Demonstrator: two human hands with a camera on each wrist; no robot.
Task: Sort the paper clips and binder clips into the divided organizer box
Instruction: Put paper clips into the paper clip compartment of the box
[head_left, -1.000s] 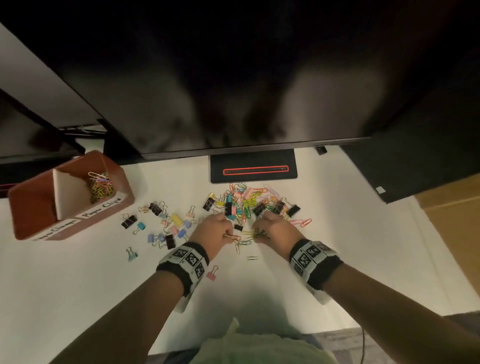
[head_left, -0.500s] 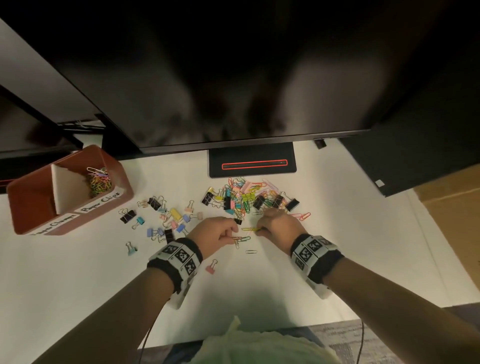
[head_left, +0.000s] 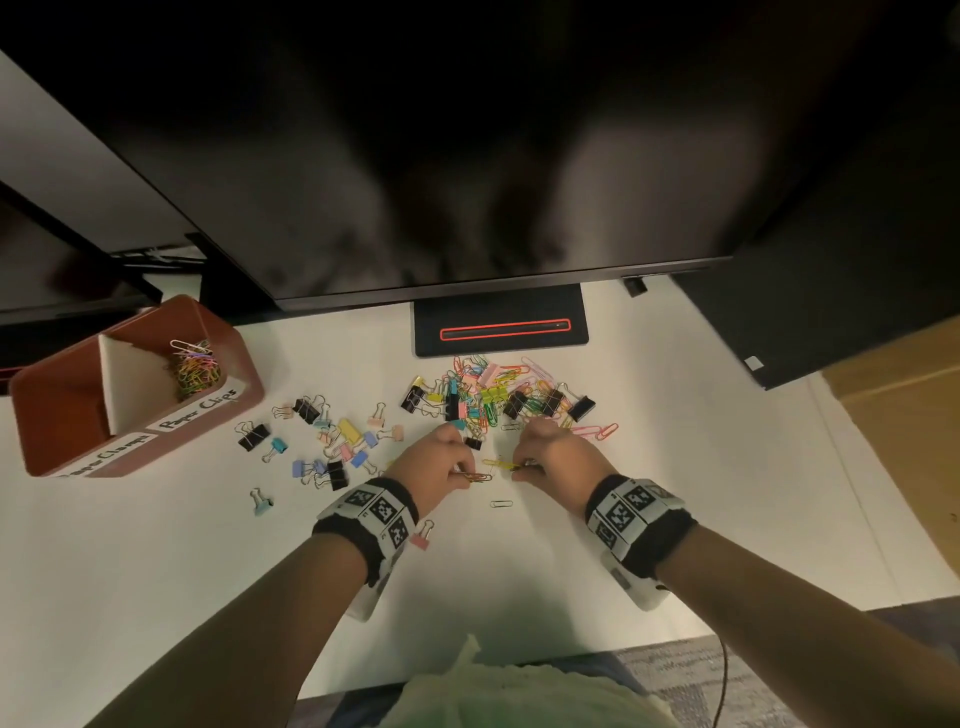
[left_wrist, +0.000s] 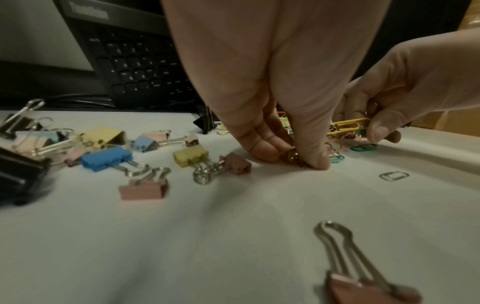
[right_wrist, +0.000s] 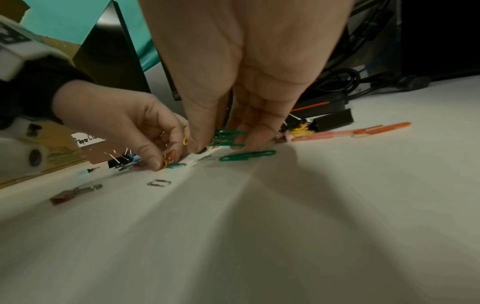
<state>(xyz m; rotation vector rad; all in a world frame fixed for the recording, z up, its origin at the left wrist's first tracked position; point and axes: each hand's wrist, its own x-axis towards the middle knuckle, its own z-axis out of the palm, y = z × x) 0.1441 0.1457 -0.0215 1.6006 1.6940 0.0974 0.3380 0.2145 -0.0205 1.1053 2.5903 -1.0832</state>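
Both hands work low over the white table, close together just in front of the mixed pile of clips. The left hand has its fingertips bunched down against the table, pinching a small cluster of orange and yellow paper clips; in the left wrist view the thumb and fingers close tightly on them. The right hand curls its fingers around a bundle of green paper clips, and a yellow paper clip held at its fingertips lies with its long axis running left to right, pointing toward the left hand. A green paper clip lies flat on the table just under the right hand, long axis also roughly left to right. A silver paper clip lies alone just nearer the person, between the two wrists.

The organizer box stands well apart at the far left, its long side angled to the table edge; the compartment labelled for paper clips holds a heap of coloured clips. Scattered binder clips lie between the box and the left hand, pointing every way. One pink binder clip sits beside the left wrist.
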